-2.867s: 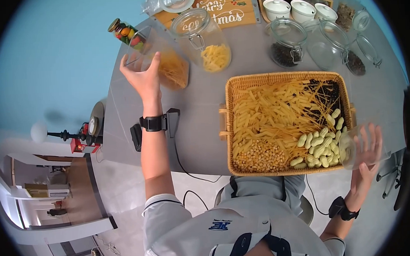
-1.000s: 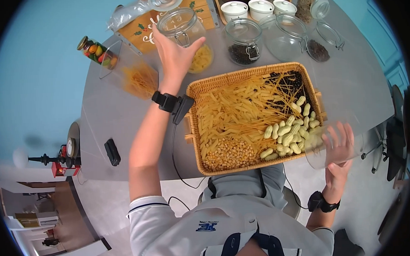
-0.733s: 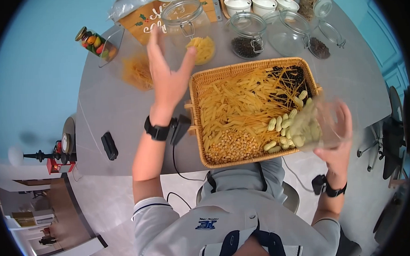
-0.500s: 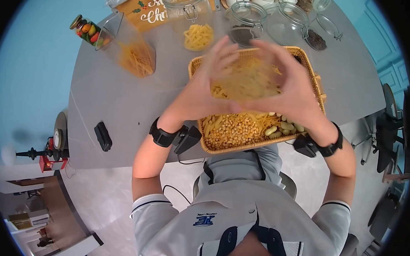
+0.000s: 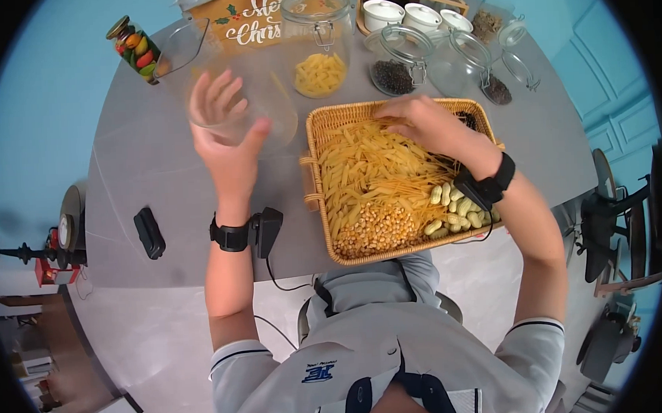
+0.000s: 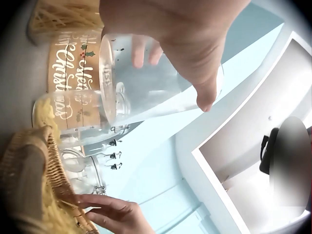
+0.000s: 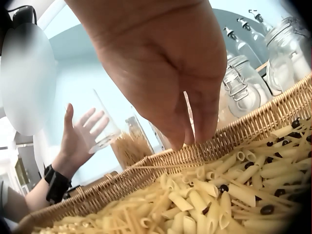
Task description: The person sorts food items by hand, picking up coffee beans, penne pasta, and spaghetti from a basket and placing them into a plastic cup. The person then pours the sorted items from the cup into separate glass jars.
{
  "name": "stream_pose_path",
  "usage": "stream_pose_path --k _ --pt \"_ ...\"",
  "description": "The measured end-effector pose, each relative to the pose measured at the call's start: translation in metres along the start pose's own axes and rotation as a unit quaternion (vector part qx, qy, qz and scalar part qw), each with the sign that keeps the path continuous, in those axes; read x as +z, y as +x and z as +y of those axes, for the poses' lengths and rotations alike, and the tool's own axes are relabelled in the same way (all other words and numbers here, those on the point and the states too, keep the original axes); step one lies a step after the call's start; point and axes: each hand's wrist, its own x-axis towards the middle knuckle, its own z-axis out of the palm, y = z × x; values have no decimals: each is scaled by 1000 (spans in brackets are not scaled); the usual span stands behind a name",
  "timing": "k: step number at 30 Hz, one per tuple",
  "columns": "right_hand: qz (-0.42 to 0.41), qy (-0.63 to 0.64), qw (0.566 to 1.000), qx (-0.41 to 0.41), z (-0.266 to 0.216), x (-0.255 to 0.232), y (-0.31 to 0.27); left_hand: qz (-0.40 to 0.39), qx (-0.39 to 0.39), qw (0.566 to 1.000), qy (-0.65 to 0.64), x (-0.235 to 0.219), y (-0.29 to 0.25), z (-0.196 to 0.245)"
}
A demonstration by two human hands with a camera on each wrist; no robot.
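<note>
The left hand (image 5: 226,141) has its grip clamped on a clear container (image 6: 146,92) above the bench (image 5: 187,213). The right hand (image 5: 435,128) touches the pasta-filled basket's (image 5: 314,144) far rim; whether its fingers pinch anything cannot be told.

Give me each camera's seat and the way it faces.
Head: worn on the head, facing forward and down at the basket; left hand, right hand, both arms and shirt show.
Left wrist: on that wrist, facing along the left hand past the cup; right fingers show.
Right wrist: on that wrist, facing over the pasta; right hand and left arm show.
Both wrist views share the basket and cup.
</note>
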Motion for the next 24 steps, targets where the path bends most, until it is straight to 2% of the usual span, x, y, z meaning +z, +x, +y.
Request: stream_pose_path --k 1,3,6,9,12,15,18,24 --pt "-4 -29 999 -25 2 4 4 -3 16 999 44 0 -4 -1" --pt "-34 -50 998 2 3 10 11 -9 48 990 134 2 -13 -8" --pt "-86 -113 988 56 1 14 19 -31 99 975 196 1 -21 -22" --pt "-69 -182 979 58 1 19 15 -42 112 969 215 6 -25 -23" --pt "-56 -184 979 63 1 22 16 -37 130 964 228 4 -25 -28" --pt "-95 -97 988 76 0 19 22 -17 155 959 237 2 -24 -30" --pt "-114 -77 988 71 3 21 25 -18 150 958 242 1 -22 -28" --pt "-98 -33 992 73 9 20 19 -43 149 955 252 6 -9 -18"
